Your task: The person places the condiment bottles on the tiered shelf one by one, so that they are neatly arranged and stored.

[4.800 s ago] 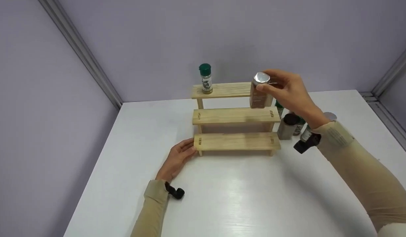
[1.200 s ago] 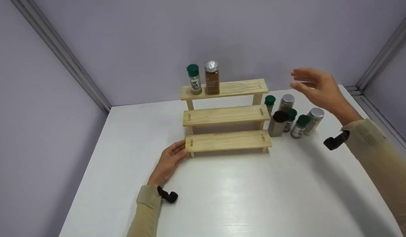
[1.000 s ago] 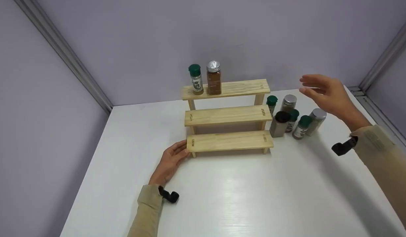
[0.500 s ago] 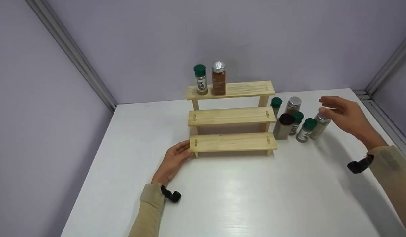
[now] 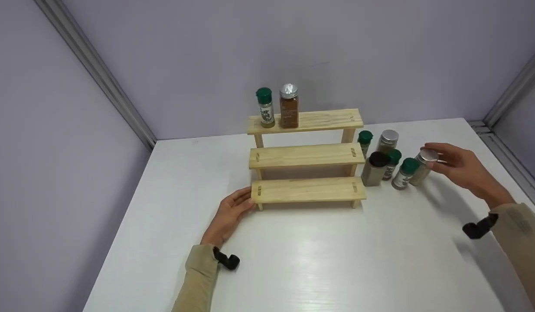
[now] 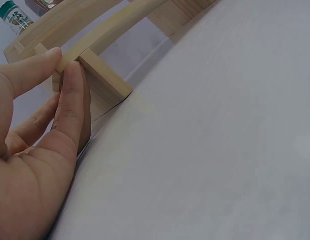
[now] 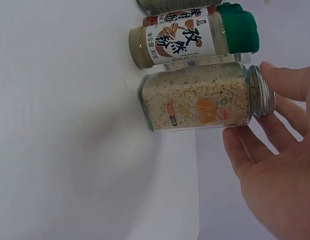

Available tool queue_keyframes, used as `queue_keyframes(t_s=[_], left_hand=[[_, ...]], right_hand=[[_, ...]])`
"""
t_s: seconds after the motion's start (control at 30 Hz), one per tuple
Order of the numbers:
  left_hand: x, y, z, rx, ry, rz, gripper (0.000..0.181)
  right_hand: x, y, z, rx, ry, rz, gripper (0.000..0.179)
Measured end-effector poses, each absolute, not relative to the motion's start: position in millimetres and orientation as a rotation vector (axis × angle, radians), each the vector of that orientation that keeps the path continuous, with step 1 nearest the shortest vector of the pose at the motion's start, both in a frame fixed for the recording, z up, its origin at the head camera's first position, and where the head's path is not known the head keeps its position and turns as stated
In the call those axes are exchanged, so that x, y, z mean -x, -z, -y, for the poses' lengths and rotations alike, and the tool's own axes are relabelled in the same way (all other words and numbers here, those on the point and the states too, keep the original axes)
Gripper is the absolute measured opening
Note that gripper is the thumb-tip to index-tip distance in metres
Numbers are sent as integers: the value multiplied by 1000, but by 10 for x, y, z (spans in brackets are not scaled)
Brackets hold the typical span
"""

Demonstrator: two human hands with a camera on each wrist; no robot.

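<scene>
My left hand (image 5: 226, 216) holds the left end of the lowest step of a three-tier wooden display rack (image 5: 308, 189), thumb on top and fingers underneath in the left wrist view. At the right, my right hand (image 5: 464, 169) grips a silver-lidded glass spice jar (image 7: 200, 102) near its lid, thumb on one side and fingers on the other. Pale granules fill this jar, which stands upright on the table. On the rack's top step stand a green-capped spice bottle (image 5: 267, 115) and a silver-lidded jar of reddish-brown spice (image 5: 289, 113).
Beside the gripped jar stands a green-capped bottle (image 5: 404, 174) with a white label. A black-lidded jar (image 5: 373, 171), another silver-lidded jar (image 5: 388, 141) and more green-capped bottles crowd the rack's right side. Purple-grey walls (image 5: 207, 65) border the white table (image 5: 306, 260).
The reddish-brown jar went from my right hand onto the top step. My right hand then moved right and down to the jar of pale granules. The left hand stayed at the rack.
</scene>
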State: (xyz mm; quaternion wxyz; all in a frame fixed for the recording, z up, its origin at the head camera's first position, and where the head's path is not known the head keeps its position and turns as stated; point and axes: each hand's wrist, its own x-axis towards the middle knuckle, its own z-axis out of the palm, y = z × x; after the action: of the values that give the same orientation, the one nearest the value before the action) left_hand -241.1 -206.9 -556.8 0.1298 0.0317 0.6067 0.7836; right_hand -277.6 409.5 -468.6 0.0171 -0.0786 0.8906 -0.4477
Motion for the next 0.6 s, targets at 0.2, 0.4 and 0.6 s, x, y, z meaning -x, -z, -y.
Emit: queue_keyframes(t_s=[0.2,0.4,0.6], left_hand=[[2402,5566,2060,-87,-2278,-1758,56],[2406,5559,2045,-97,-2277,-1751,56],[2416,5567,2057,-86,-2275,-1755,56]], right_hand=[[2795,4782,-4119,401,1584,-2629,58],[2804,4814,-4128,403,1623,-2594,57],[2820,4806,-4108,344,1598,-2621,56]])
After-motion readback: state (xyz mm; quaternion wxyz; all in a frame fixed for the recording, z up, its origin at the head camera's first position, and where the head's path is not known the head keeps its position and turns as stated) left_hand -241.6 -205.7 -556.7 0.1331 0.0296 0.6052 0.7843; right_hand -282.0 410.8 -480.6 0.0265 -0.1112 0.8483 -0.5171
